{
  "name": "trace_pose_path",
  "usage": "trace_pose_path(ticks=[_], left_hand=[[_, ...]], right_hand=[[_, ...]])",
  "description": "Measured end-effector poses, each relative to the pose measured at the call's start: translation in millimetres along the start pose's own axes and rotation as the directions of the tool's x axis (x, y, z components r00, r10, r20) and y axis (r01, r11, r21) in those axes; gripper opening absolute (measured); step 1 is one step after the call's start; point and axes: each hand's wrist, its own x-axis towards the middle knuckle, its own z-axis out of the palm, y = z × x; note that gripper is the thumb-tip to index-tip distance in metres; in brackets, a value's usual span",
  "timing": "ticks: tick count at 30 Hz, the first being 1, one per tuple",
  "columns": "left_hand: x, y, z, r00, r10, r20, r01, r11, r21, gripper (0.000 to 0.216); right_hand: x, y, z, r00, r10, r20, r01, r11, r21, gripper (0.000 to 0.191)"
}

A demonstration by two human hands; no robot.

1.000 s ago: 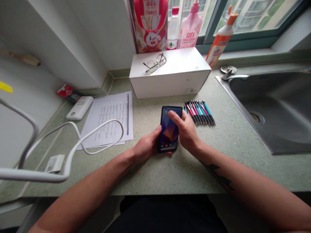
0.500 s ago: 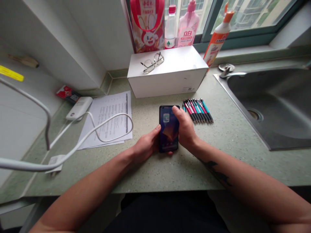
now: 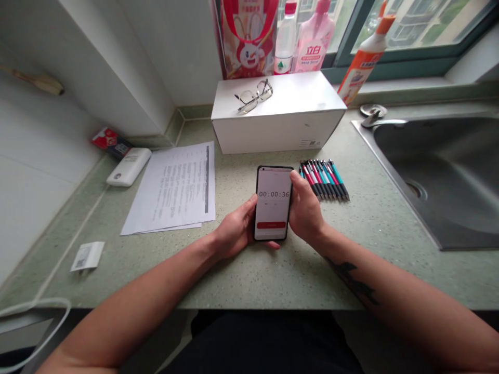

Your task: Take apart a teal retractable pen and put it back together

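Observation:
A black phone (image 3: 273, 200) rests over the green speckled counter (image 3: 273, 275), held between both hands. Its white screen reads 00:00:36 above a red bar. My left hand (image 3: 233, 232) cups the phone's lower left side, thumb on its edge. My right hand (image 3: 307, 210) wraps the right edge, thumb lying along the upper right side. A row of several red, teal and black pens (image 3: 324, 178) lies just right of the phone.
A white box (image 3: 280, 117) with glasses (image 3: 254, 96) on it stands behind the phone. Printed sheets (image 3: 175, 189), a white power bank (image 3: 128, 166) and a red pack (image 3: 110, 142) lie left. A steel sink (image 3: 444, 171) is at right; bottles (image 3: 364, 54) line the window sill.
The phone's screen went from a dark home screen to a white timer page. My right thumb left the screen for the phone's edge. The white cable dropped out of the left foreground.

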Motion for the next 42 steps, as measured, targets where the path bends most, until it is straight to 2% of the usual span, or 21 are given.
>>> trace_pose_path(ticks=[5, 11, 18, 28, 42], left_hand=[[0.8, 5.6, -5.0, 0.995, 0.084, -0.057, -0.084, 0.996, 0.005, 0.051], [1.7, 14.6, -9.0, 0.984, 0.133, -0.123, -0.132, 0.991, 0.017, 0.049], [2.7, 20.9, -9.4, 0.974, 0.139, -0.178, -0.134, 0.990, 0.040, 0.047], [2.4, 22.1, -7.9, 0.964, 0.145, -0.221, -0.137, 0.989, 0.048, 0.048], [2.8, 23.6, -10.5, 0.955, 0.162, -0.250, -0.150, 0.987, 0.065, 0.051]], right_hand=[[-0.4, 7.9, 0.7, 0.997, 0.011, 0.071, -0.010, 1.000, -0.013, 0.039], [-2.5, 19.3, 1.4, 0.982, 0.103, 0.158, -0.112, 0.993, 0.045, 0.038], [-0.6, 22.5, 3.4, 0.977, 0.108, 0.185, -0.110, 0.994, -0.001, 0.037], [1.6, 24.3, 1.0, 0.972, 0.106, 0.210, -0.115, 0.993, 0.035, 0.030], [0.9, 25.7, -2.5, 0.972, 0.062, 0.228, -0.041, 0.995, -0.094, 0.033]])
